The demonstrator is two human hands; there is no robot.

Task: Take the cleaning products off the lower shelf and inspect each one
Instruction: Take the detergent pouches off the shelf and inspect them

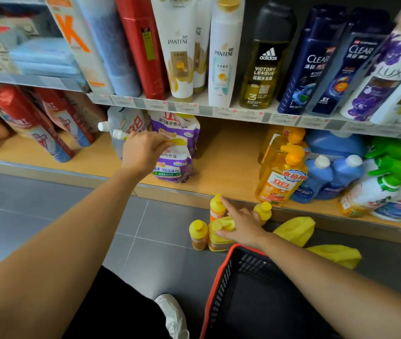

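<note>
**Desk:** Where do your hands sit right now?

**Operator:** My left hand (143,152) is up at the lower wooden shelf (228,152). Its fingers (170,142) are bent over the top edge of the front purple-and-white soft refill pouch (173,165). They touch it, but I cannot tell whether they have closed on it. The pouch stands on the shelf, with a white-capped spout pouch (121,129) just left of my knuckles.

My right hand (241,223) is relaxed and grips nothing. It lies flat on the cap of a big yellow plastic jug (219,237) down on the grey tiled floor (48,204). The forefinger is straight, its tip just beside a small orange bottle with a yellow cap (217,207).

**Desk:** How far along are you?

**Operator:** Partway, I'd judge. The jug under my palm is off the shelf, as are the small bottle at my fingertip and two more like it on either side of that hand. I can't say from here whether each has been looked over.

Not yet taken are the pouches at my left fingers and, well to the right of them, a tall orange pump bottle (280,177), blue plastic bottles with white caps (321,177) and green-triggered spray bottles (390,167). A black basket with a red rim (221,272) sits just below my right wrist.
</note>
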